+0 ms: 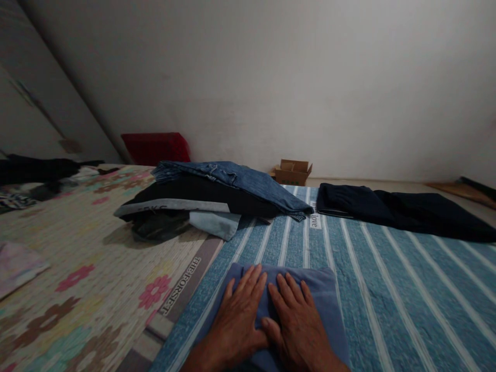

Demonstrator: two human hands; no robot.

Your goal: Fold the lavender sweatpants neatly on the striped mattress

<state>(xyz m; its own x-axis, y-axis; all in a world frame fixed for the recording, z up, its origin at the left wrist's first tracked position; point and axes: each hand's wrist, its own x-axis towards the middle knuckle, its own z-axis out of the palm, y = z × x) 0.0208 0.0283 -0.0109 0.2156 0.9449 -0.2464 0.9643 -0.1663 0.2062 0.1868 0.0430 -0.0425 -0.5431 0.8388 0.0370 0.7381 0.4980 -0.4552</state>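
A folded blue garment (329, 305) lies flat on the blue striped mat (372, 289), close in front of me. My left hand (242, 310) rests palm down on its left half, fingers stretched forward. On the right half lies my right hand (296, 320), also flat with its fingers extended. The two thumbs come near each other in the middle. Neither hand grips the cloth. The garment's near edge is partly hidden by my hands and the frame's bottom. I cannot tell what kind of garment it is.
Ahead to the left is a heap of clothes with blue jeans (240, 178) on top. Dark folded trousers (403, 209) lie at the right. A cardboard box (292, 172) and a red object (155, 148) stand by the wall. A flowered mat (77, 289) covers the left.
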